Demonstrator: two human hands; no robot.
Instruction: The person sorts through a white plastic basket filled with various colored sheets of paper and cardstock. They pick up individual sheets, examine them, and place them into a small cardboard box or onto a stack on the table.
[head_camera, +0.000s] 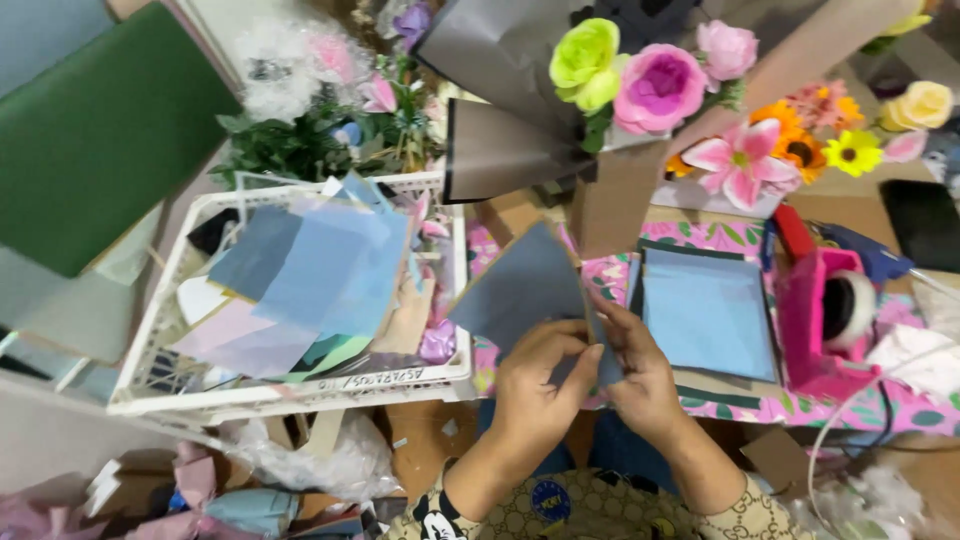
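**Lighting and picture quality, head view**

Light: bright, even and diffuse, from above; colours are saturated. Shadows: soft and short, a faint one under the grey paper sheet (525, 285) and darker pockets under the white crate (150, 385). Glare: mild sheen on the blue sheets in the crate, pale washout on the crinkled clear wrap (270, 60) at top left. Sharpness: centre fairly crisp, with slight motion softness on both hands' fingers (570, 365). Distortion: wide-angle bowing, so the crate rim curves. Edges: bottom-left scraps and the right-hand white stuffing (915, 360) are blurred.
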